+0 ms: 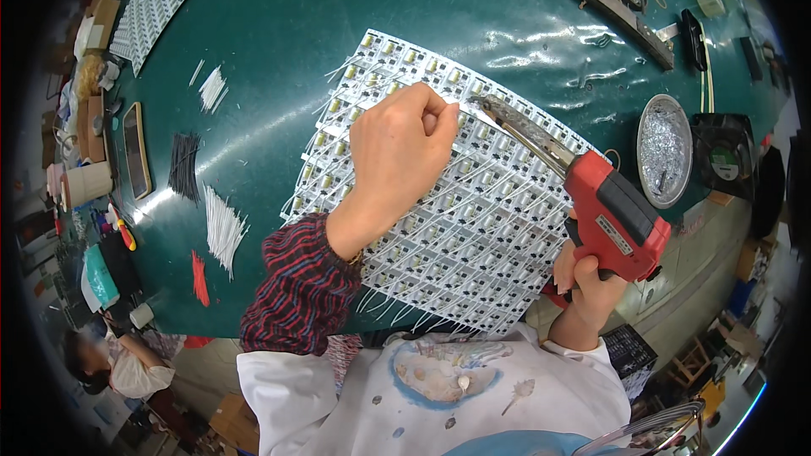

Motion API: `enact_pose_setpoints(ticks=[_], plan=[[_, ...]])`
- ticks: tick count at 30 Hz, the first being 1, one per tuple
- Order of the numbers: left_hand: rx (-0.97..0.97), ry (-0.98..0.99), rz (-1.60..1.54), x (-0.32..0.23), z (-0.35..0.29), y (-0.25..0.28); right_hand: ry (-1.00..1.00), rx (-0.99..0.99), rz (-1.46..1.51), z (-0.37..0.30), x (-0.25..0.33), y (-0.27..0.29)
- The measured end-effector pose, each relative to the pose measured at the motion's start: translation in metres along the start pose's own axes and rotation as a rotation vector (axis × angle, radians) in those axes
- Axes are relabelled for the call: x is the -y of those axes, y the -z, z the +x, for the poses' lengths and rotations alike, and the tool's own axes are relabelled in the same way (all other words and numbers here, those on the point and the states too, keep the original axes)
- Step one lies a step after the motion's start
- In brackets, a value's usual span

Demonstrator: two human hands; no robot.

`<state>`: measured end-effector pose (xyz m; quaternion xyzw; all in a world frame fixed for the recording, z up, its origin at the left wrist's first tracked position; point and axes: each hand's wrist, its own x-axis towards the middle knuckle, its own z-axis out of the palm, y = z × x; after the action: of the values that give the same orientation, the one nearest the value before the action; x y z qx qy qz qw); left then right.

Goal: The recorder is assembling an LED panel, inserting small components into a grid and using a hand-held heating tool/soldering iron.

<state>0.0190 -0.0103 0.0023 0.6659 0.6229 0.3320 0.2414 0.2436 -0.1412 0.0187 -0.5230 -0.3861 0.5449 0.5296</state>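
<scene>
A large panel of small white circuit boards (507, 266) lies under both hands, its rows carrying yellowish parts and thin white wires that trail toward the lower left. My left hand (395, 152) is closed in a pinch above the upper middle of the panel. A short bit of white wire seems to show at its fingertips, most of it hidden. With its fingers wrapped round the handle, my right hand (591, 289) grips a red and black soldering gun (615, 215). The gun's long metal nose points up and left, its tip just beside the left fingertips.
Left on the green table (279, 0) lie white wires (224, 232), black wires (183, 165), red wires (199, 277) and a phone (135, 150). At right stand a metal bowl (663, 152), a black fan-like box (725, 156) and a dark bar (621, 17). Another person (127, 359) sits lower left.
</scene>
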Motion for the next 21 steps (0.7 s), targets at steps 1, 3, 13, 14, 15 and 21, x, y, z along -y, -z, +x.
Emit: enact_pose_setpoints(ticks=[1,3,13,14,15,21], plan=[[0.0,-0.002,-0.002,0.0,0.0,0.0,-0.006,-0.006,0.008,0.0,0.0,-0.001],[-0.062,-0.063,-0.007,0.001,0.0,-0.001,0.04,-0.034,-0.078,0.002,0.002,-0.007],[-0.044,-0.166,-0.041,0.0,0.0,-0.002,0.109,-0.05,-0.018,-0.001,0.003,-0.001],[-0.032,-0.159,-0.031,0.0,0.001,-0.003,0.094,-0.038,-0.027,-0.001,0.002,0.0],[-0.032,-0.157,-0.023,0.001,0.001,-0.004,0.079,-0.025,-0.035,-0.002,0.001,0.0],[-0.028,-0.137,0.002,0.001,0.001,-0.006,0.069,-0.006,-0.085,0.002,-0.001,-0.002]])
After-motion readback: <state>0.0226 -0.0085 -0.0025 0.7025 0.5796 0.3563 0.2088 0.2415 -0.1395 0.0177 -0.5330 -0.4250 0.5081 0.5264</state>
